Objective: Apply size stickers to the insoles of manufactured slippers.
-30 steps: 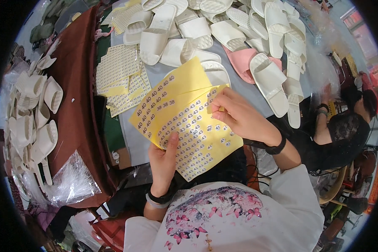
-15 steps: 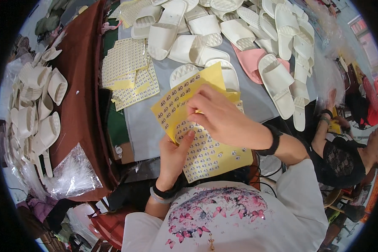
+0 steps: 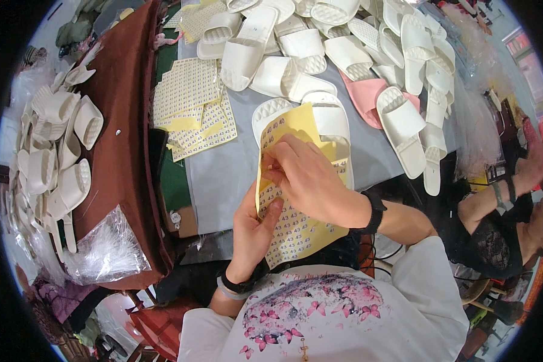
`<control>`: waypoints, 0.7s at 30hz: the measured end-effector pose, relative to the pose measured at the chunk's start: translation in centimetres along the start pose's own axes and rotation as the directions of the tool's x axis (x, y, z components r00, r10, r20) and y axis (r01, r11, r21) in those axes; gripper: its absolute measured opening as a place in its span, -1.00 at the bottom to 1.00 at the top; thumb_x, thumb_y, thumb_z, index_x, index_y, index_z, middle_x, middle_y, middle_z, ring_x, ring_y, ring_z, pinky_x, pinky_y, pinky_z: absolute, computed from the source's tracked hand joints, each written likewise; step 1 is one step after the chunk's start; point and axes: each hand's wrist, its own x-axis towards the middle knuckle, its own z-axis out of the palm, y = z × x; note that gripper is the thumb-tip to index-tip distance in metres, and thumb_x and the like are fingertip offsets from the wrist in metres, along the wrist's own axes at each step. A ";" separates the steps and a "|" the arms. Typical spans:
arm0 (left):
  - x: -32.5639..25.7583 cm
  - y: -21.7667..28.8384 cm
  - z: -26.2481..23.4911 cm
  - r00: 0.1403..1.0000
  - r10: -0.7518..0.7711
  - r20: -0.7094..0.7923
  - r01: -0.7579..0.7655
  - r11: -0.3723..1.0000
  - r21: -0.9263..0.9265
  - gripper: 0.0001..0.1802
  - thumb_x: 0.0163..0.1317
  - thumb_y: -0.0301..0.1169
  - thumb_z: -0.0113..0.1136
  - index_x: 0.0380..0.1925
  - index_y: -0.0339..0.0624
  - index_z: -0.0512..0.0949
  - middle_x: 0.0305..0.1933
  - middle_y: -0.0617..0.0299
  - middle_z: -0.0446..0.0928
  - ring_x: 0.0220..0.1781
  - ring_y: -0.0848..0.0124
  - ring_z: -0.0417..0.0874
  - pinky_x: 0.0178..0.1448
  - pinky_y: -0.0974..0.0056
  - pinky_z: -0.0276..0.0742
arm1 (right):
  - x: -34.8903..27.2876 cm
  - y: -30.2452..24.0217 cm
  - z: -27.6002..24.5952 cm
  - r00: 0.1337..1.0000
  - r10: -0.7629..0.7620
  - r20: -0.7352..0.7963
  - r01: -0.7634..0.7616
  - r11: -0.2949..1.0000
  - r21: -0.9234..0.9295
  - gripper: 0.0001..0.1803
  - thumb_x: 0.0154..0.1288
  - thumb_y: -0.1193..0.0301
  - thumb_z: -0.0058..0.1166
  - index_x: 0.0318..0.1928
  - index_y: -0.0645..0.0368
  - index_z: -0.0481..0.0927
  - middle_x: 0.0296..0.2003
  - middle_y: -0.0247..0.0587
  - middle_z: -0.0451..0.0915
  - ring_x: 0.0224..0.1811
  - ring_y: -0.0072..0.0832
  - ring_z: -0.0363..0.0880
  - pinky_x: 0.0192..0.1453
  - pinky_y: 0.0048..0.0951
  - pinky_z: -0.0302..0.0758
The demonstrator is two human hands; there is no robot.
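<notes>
My left hand (image 3: pixel 256 226) holds yellow sticker sheets (image 3: pixel 292 235) by their left edge, with the thumb lying on top. Rows of small printed labels cover the sheets, and the upper one (image 3: pixel 308 123) bends up behind my fingers. Over the sheets, my right hand (image 3: pixel 308 175) is closed in a pinch, fingertips against the labels near the left edge. Whatever sits between those fingertips is too small to make out. Just beyond the sheets lie white slide slippers (image 3: pixel 332 123), the nearest partly covered by the yellow paper.
More white slippers (image 3: pixel 298 48) are heaped across the grey table (image 3: pixel 208 193), with a pink slipper (image 3: pixel 365 99) among them. Label sheets (image 3: pixel 202 123) lie at left. Beyond a brown padded edge (image 3: pixel 117 151) are more slippers (image 3: pixel 60 151) and a clear bag (image 3: pixel 108 247). Another person (image 3: pixel 492 235) sits at right.
The upper sheet has tilted, and its left part now folds upward. My right hand has moved slightly down, still pinching. At right, the other person's arm has shifted.
</notes>
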 end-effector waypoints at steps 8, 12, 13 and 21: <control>-0.7 -0.9 -1.7 0.984 -0.166 -0.065 0.143 0.952 -0.270 -0.71 0.19 -0.52 0.06 -0.07 -0.33 0.37 -0.15 0.19 0.50 -0.19 0.53 0.50 -0.11 0.42 0.44 | -1.1 1.7 -3.4 0.989 0.016 -0.148 -0.005 0.997 0.076 -0.86 0.10 0.50 0.03 -0.32 0.18 0.36 -0.39 -0.22 0.39 -0.39 -0.22 0.39 -0.34 -0.30 0.28; -1.7 -1.0 -6.4 0.922 -0.047 -0.385 -0.055 0.967 -0.249 -0.69 0.15 -0.55 0.08 -0.09 -0.37 0.39 -0.14 0.14 0.51 -0.21 0.47 0.54 -0.13 0.41 0.46 | -3.5 4.3 -5.4 0.960 0.191 -0.205 -0.188 0.982 0.034 -0.86 0.11 0.50 0.03 -0.33 0.19 0.36 -0.38 -0.19 0.40 -0.44 -0.19 0.40 -0.35 -0.26 0.29; -1.9 -0.8 -7.5 0.911 -0.024 -0.412 -0.094 0.960 -0.264 -0.68 0.14 -0.55 0.08 -0.08 -0.39 0.38 -0.13 0.12 0.51 -0.21 0.45 0.55 -0.13 0.40 0.47 | -4.9 5.6 -5.6 0.950 0.281 -0.138 -0.292 0.954 -0.067 -0.84 0.11 0.48 0.04 -0.30 0.20 0.37 -0.33 -0.15 0.41 -0.37 -0.18 0.41 -0.29 -0.25 0.32; -3.0 0.0 -10.0 0.891 -0.026 -0.454 -0.170 0.907 -0.384 -0.65 0.12 -0.56 0.04 -0.06 -0.47 0.36 -0.15 0.03 0.51 -0.19 0.36 0.58 -0.10 0.34 0.48 | -9.4 7.9 -0.8 0.928 0.358 0.104 -0.298 0.879 -0.371 -0.26 0.00 0.24 0.19 0.18 0.19 0.20 0.17 0.47 -0.03 0.14 0.31 0.11 0.17 -0.01 0.18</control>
